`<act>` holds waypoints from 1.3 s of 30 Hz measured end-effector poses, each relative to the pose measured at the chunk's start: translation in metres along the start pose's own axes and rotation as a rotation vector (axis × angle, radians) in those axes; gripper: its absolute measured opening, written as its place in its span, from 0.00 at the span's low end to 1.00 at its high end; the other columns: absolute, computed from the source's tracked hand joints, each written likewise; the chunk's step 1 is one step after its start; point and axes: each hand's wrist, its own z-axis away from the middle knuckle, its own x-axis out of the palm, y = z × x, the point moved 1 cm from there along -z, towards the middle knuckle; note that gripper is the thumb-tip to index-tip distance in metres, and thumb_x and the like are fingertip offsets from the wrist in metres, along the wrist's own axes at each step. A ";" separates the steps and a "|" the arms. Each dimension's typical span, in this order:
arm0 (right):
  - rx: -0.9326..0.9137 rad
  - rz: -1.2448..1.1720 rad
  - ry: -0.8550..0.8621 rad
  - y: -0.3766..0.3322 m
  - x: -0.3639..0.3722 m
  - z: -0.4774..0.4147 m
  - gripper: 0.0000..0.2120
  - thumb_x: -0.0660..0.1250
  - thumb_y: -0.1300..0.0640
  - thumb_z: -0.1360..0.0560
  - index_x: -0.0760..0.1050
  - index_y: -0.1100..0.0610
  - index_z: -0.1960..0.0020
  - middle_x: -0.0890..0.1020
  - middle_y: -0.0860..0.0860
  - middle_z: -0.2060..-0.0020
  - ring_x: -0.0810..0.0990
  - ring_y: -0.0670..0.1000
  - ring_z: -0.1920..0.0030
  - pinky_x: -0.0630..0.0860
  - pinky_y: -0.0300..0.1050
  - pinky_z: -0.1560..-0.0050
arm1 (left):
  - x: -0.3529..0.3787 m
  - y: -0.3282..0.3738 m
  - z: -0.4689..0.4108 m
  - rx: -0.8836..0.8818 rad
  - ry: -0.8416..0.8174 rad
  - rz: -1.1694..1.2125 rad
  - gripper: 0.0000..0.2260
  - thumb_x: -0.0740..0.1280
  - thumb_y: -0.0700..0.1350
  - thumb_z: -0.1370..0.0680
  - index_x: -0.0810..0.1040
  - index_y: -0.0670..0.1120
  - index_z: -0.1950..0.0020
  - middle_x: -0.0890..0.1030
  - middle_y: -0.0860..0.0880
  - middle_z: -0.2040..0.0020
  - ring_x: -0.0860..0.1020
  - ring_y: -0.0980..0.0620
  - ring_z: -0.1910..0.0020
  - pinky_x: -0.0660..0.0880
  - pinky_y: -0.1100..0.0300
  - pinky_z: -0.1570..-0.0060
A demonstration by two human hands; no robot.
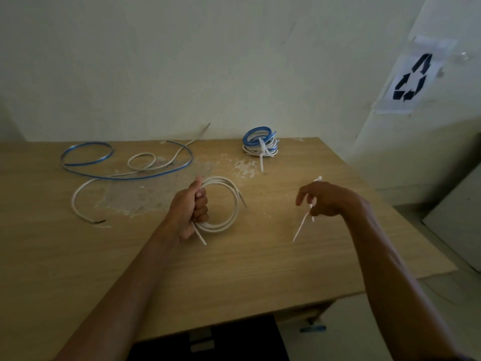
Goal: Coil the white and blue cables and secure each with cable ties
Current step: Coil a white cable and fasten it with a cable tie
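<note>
White round-sheathed cable (223,201), wound into a loose coil of several turns, sits at the middle of the frame, gripped on its left side by the left hand (191,209); the fingers (201,204) are wrapped tight around the bundled turns, thumb up, and one cable end pokes out below the fist. The right hand (326,198), centre right, pinches thin white plastic cable ties (303,225) between thumb and curled fingers, with the index finger held out loose; the tie tails slant down to the lower left, above the light wooden worktop (260,269). Between the two hands lies a bare stretch of worktop, and a wider bare stretch runs toward the near edge at the bottom of the frame. In the upper left, a long blue flat cable (130,177) sprawls in open loops, crossed by a second loose white cable (78,199) whose end lies near the left side. Near the far edge, by the pale wall (182,61), a small finished bundle of blue and white coils (260,144) is bound with a tie. The right worktop edge slants down the frame, just beyond the right forearm.
</note>
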 end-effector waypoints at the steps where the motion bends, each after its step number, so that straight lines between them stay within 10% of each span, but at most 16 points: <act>1: 0.040 -0.014 0.004 0.004 0.001 -0.002 0.17 0.76 0.68 0.30 0.81 0.50 0.47 0.79 0.52 0.54 0.78 0.52 0.56 0.75 0.44 0.60 | 0.000 0.000 0.000 0.006 -0.003 0.005 0.21 0.55 0.56 0.15 0.62 0.49 0.66 0.57 0.55 0.78 0.54 0.58 0.82 0.54 0.65 0.82; 6: 0.012 0.017 0.226 -0.003 0.007 -0.016 0.12 0.78 0.62 0.32 0.81 0.44 0.61 0.85 0.48 0.56 0.83 0.49 0.53 0.81 0.49 0.49 | -0.005 0.000 0.000 0.022 0.006 0.011 0.21 0.56 0.56 0.15 0.63 0.50 0.66 0.57 0.55 0.78 0.54 0.58 0.82 0.55 0.65 0.82; 17: -0.074 0.074 0.140 -0.016 0.005 -0.039 0.15 0.76 0.65 0.30 0.80 0.46 0.66 0.83 0.45 0.63 0.83 0.47 0.56 0.81 0.48 0.48 | -0.015 0.005 -0.002 0.055 0.049 0.063 0.20 0.56 0.56 0.15 0.64 0.50 0.66 0.57 0.55 0.77 0.54 0.58 0.81 0.54 0.63 0.79; 23: -0.441 -0.449 0.372 -0.091 -0.001 -0.018 0.04 0.75 0.62 0.27 0.83 0.57 0.52 0.86 0.50 0.62 0.81 0.41 0.64 0.76 0.34 0.61 | -0.024 0.014 -0.007 0.230 0.208 0.174 0.21 0.54 0.53 0.14 0.62 0.49 0.66 0.58 0.54 0.77 0.54 0.57 0.81 0.53 0.63 0.80; 29: -0.435 -0.434 0.324 -0.157 0.036 -0.035 0.01 0.75 0.57 0.27 0.85 0.53 0.55 0.86 0.47 0.66 0.83 0.42 0.67 0.81 0.46 0.58 | -0.032 0.021 -0.006 0.412 0.259 0.084 0.24 0.51 0.55 0.14 0.63 0.47 0.67 0.59 0.53 0.78 0.54 0.57 0.81 0.51 0.63 0.77; 33: -0.476 -1.041 0.329 -0.190 0.054 -0.032 0.08 0.76 0.64 0.27 0.78 0.63 0.54 0.86 0.59 0.63 0.82 0.50 0.69 0.78 0.40 0.67 | -0.031 0.015 -0.005 0.476 0.257 -0.205 0.23 0.55 0.52 0.14 0.67 0.48 0.69 0.61 0.52 0.76 0.57 0.55 0.78 0.54 0.64 0.75; 39: -0.584 -1.189 0.285 -0.200 0.074 -0.034 0.06 0.72 0.67 0.25 0.79 0.68 0.50 0.85 0.61 0.61 0.82 0.50 0.67 0.79 0.39 0.63 | -0.038 0.018 -0.005 0.444 0.213 -0.273 0.13 0.59 0.49 0.15 0.82 0.46 0.44 0.65 0.52 0.74 0.62 0.55 0.77 0.59 0.62 0.74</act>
